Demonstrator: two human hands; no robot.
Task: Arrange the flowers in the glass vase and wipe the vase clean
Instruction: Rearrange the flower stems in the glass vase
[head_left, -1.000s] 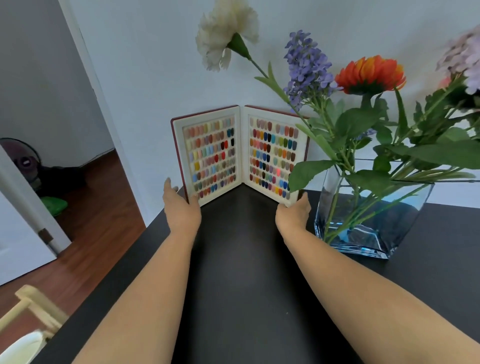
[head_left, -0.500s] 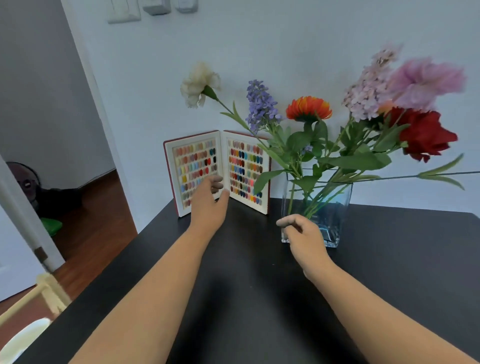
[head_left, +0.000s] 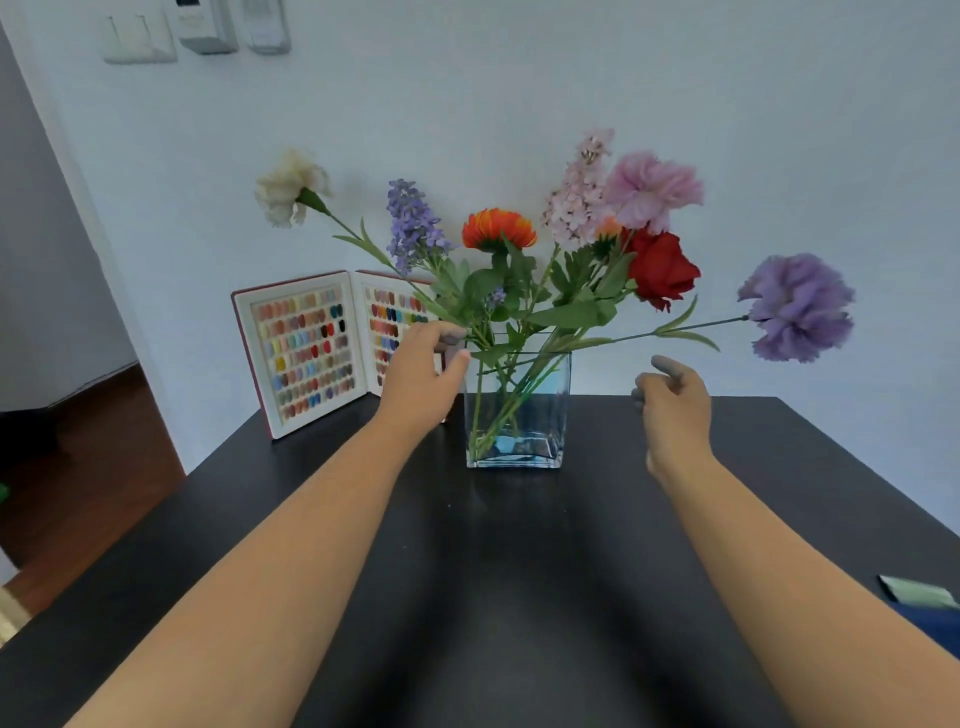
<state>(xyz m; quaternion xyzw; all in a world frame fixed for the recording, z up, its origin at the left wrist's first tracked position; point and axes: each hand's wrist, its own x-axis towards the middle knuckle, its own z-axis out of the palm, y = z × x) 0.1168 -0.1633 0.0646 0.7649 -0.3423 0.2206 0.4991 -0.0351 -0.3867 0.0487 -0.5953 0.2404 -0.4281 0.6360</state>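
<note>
A square glass vase (head_left: 540, 415) stands on the black table (head_left: 498, 571) near the back wall. Several artificial flowers (head_left: 571, 244) fan out of it: white, purple, orange, pink, red, and a lilac carnation (head_left: 800, 306) leaning far right on a long stem. My left hand (head_left: 421, 374) is at the vase's upper left corner, fingers apart, fingertips touching the stems and leaves there. My right hand (head_left: 675, 405) hovers to the right of the vase, fingers loosely curled, holding nothing, just below the long stem.
An open red-edged sample book of coloured nail tips (head_left: 311, 348) stands against the wall left of the vase. A green and blue item (head_left: 924, 603) lies at the table's right edge. A doorway with wooden floor (head_left: 78, 467) lies to the left.
Both hands left the sample book and moved right to flank the vase. The view pulled back and shifted right, bringing the whole bouquet into sight.
</note>
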